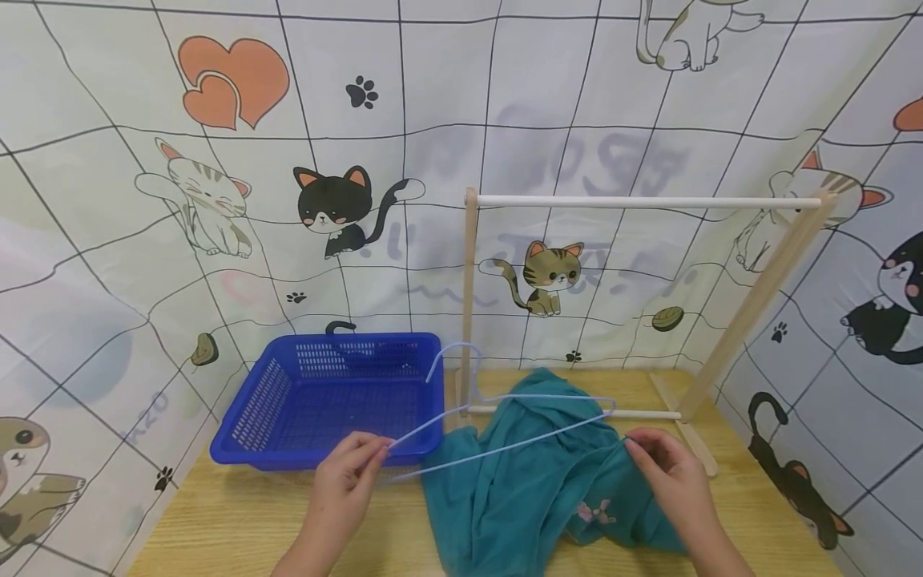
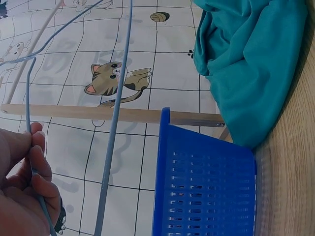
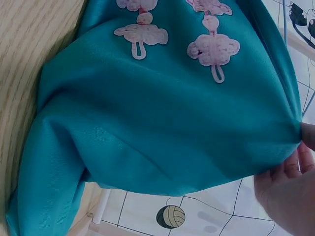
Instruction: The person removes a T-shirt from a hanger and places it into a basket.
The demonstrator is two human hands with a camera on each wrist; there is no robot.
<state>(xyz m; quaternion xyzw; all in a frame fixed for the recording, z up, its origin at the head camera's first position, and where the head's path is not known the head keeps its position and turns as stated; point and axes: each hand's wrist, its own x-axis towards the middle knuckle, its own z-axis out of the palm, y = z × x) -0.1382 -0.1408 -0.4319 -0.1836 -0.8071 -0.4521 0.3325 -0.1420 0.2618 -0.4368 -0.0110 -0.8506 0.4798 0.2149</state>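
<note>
My left hand (image 1: 349,473) pinches one end of a light blue clothes hanger (image 1: 505,445). The hanger is held up off the table, its hook near the right rim of the basket and its far end over the cloth. In the left wrist view the hanger's arm (image 2: 28,93) runs between thumb and fingers. A teal garment (image 1: 519,489) with pink knotted fastenings (image 3: 213,49) lies heaped on the table. My right hand (image 1: 671,469) pinches the garment's edge and lifts it, close to the hanger's far end. Part of the garment is hidden in folds.
A blue plastic basket (image 1: 238,417) stands at the left of the wooden table (image 1: 216,513). Behind the garment is a wooden rack with a white top rail (image 1: 649,203). A cat-print sheet (image 1: 433,96) covers the walls behind and beside.
</note>
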